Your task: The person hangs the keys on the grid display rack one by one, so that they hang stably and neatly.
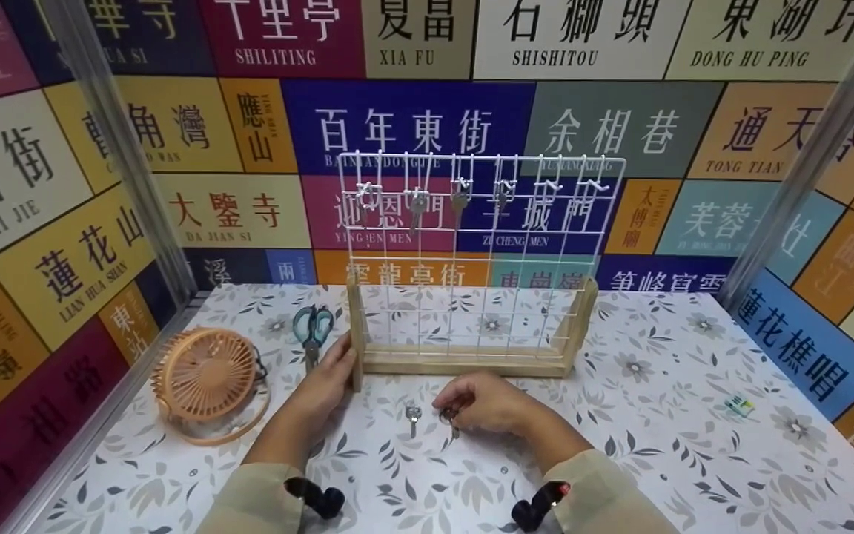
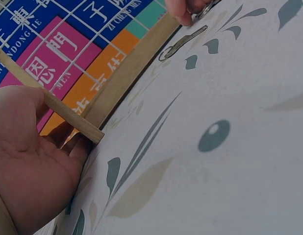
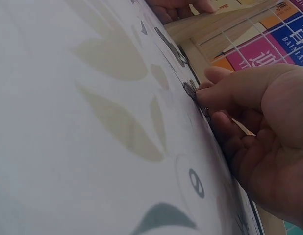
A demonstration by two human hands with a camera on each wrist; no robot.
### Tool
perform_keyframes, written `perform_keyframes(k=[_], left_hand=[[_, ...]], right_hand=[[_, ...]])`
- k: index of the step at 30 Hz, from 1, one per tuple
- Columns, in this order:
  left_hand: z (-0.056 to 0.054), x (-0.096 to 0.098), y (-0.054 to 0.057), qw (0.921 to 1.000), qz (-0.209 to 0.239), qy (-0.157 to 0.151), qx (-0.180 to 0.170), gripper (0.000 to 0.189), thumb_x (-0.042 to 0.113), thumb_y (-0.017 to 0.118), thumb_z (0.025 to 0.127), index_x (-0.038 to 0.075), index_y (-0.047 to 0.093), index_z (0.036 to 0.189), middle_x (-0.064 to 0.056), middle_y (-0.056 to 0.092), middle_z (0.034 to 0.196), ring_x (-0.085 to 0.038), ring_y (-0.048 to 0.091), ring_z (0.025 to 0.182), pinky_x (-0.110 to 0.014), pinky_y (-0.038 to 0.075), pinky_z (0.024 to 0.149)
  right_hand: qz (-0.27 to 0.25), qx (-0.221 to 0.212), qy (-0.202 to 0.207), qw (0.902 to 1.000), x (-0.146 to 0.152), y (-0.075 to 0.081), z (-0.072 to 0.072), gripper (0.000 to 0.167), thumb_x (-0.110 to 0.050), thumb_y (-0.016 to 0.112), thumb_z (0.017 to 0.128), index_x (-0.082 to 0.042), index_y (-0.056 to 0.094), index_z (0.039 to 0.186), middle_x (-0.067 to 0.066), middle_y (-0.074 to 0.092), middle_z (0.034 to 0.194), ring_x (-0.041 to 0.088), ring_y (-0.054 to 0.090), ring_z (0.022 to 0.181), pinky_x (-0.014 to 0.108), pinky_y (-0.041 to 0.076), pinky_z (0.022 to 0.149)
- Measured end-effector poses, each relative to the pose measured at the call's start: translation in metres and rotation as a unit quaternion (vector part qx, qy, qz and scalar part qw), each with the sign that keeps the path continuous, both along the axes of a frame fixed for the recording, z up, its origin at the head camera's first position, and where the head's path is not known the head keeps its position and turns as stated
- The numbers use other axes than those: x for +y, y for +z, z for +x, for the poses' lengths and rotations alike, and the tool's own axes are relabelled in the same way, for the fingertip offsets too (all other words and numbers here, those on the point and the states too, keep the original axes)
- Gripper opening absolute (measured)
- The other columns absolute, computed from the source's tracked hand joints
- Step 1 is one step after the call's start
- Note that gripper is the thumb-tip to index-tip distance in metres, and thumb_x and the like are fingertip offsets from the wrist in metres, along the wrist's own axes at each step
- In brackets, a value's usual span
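Note:
My left hand (image 1: pixel 329 374) holds the left wooden post (image 2: pixel 68 116) of a white wire grid rack (image 1: pixel 475 259), its fingers partly hidden behind the post. Low over the tabletop, in front of the rack's base, my right hand (image 1: pixel 488 404) pinches a key (image 3: pixel 189 91) between thumb and fingertip; the fingers cover part of it. To its left a second silver key (image 1: pixel 413 420) lies flat on the table, with a ring at one end in the left wrist view. Several hooks line the upper grid, and keys (image 1: pixel 417 213) hang from some of them.
Left of the rack lie teal-handled scissors (image 1: pixel 313 330) and an orange fan (image 1: pixel 213 377) on a ring stand. A small green and white packet (image 1: pixel 739 405) is at the right. The floral tabletop (image 1: pixel 664 445) meets printed walls at the back and sides.

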State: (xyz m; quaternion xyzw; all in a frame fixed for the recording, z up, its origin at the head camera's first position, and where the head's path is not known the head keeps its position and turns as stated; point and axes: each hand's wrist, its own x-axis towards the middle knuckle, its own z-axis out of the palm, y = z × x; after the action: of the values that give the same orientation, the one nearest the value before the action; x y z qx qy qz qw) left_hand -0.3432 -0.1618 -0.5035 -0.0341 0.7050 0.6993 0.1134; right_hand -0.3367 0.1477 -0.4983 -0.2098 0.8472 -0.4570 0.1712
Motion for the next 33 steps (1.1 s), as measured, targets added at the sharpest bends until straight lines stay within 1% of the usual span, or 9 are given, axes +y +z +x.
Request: perform_keyframes(k=[2,5,12,15,20,23,26,29,33], left_hand=[[0.0002,0.0002,0.0006,1.0,-0.006,0.001,0.001,0.057,0.053,0.045,0.113,0.05,0.027,0.167,0.006,0.018,0.181,-0.027,0.013,0.169,-0.05,0.012,0.137],[-0.0002,0.0006,0.0013,1.0,-0.002,0.0,0.001,0.056,0.049,0.044,0.114,0.048,0.027,0.167,0.006,0.017,0.181,-0.027,0.011,0.17,-0.05,0.011,0.138],[-0.001,0.0006,0.0008,1.0,0.008,0.001,-0.005,0.055,0.049,0.045,0.114,0.051,0.028,0.166,0.008,0.017,0.181,-0.025,0.011,0.169,-0.048,0.013,0.137],[-0.0007,0.0,-0.0007,0.9999,0.014,-0.001,-0.003,0.055,0.048,0.045,0.114,0.051,0.027,0.166,0.008,0.017,0.181,-0.024,0.012,0.169,-0.047,0.013,0.137],[-0.0001,-0.0005,-0.0007,0.9999,0.011,0.002,-0.009,0.055,0.05,0.046,0.114,0.053,0.028,0.165,0.008,0.018,0.181,-0.025,0.012,0.169,-0.048,0.012,0.137],[-0.0001,-0.0005,0.0005,0.9999,0.005,0.002,-0.014,0.055,0.051,0.045,0.113,0.053,0.027,0.165,0.009,0.017,0.181,-0.025,0.011,0.169,-0.048,0.012,0.137],[-0.0003,-0.0001,0.0007,0.9999,0.007,0.002,-0.011,0.056,0.051,0.045,0.114,0.052,0.027,0.166,0.009,0.017,0.181,-0.024,0.011,0.169,-0.048,0.012,0.137],[0.0003,0.0001,0.0009,0.9999,0.008,0.001,-0.006,0.056,0.051,0.045,0.113,0.051,0.027,0.166,0.008,0.017,0.181,-0.025,0.012,0.169,-0.048,0.013,0.137],[0.0015,-0.0002,0.0002,0.9999,0.006,-0.004,0.009,0.058,0.051,0.047,0.113,0.049,0.026,0.167,0.005,0.018,0.181,-0.027,0.013,0.169,-0.05,0.013,0.138]], right_hand=[[-0.005,-0.004,0.008,0.9999,0.001,0.0003,0.0007,0.047,0.015,0.071,0.076,-0.015,0.084,0.109,0.004,0.079,0.108,0.018,0.07,0.099,0.026,0.058,0.082],[-0.001,-0.002,0.02,0.9998,0.0018,0.0006,0.0016,0.048,0.015,0.068,0.075,-0.015,0.084,0.109,0.004,0.079,0.108,0.018,0.07,0.099,0.026,0.057,0.083],[0.011,0.015,0.033,0.9993,-0.0005,0.0017,0.0014,0.036,0.011,0.075,0.081,-0.012,0.084,0.107,0.005,0.078,0.109,0.016,0.07,0.099,0.022,0.057,0.086],[0.019,0.033,0.045,0.9983,-0.0016,0.0023,0.002,0.031,0.008,0.077,0.085,-0.012,0.084,0.108,0.006,0.078,0.111,0.017,0.07,0.101,0.021,0.057,0.087],[0.038,0.059,0.056,0.996,-0.0012,0.0019,0.0024,0.026,0.002,0.078,0.091,-0.015,0.084,0.111,0.003,0.076,0.112,0.016,0.067,0.103,0.023,0.055,0.09],[0.043,0.066,0.046,0.9958,0.0,0.0011,0.0013,0.023,-0.005,0.077,0.095,-0.018,0.084,0.113,-0.001,0.076,0.114,0.014,0.066,0.106,0.025,0.054,0.093],[0.034,0.069,0.027,0.9967,0.0005,-0.0005,0.0004,0.019,-0.01,0.075,0.098,-0.019,0.084,0.113,-0.002,0.077,0.116,0.013,0.067,0.108,0.024,0.054,0.092],[0.012,0.061,-0.001,0.998,0.0005,-0.0029,-0.0004,0.017,-0.01,0.073,0.1,-0.016,0.084,0.112,0.0,0.08,0.11,0.01,0.07,0.101,0.022,0.056,0.086],[-0.027,0.045,-0.033,0.9981,0.0006,-0.007,-0.0032,0.016,-0.008,0.072,0.1,-0.01,0.084,0.11,0.006,0.081,0.102,0.009,0.072,0.09,0.021,0.055,0.077]])
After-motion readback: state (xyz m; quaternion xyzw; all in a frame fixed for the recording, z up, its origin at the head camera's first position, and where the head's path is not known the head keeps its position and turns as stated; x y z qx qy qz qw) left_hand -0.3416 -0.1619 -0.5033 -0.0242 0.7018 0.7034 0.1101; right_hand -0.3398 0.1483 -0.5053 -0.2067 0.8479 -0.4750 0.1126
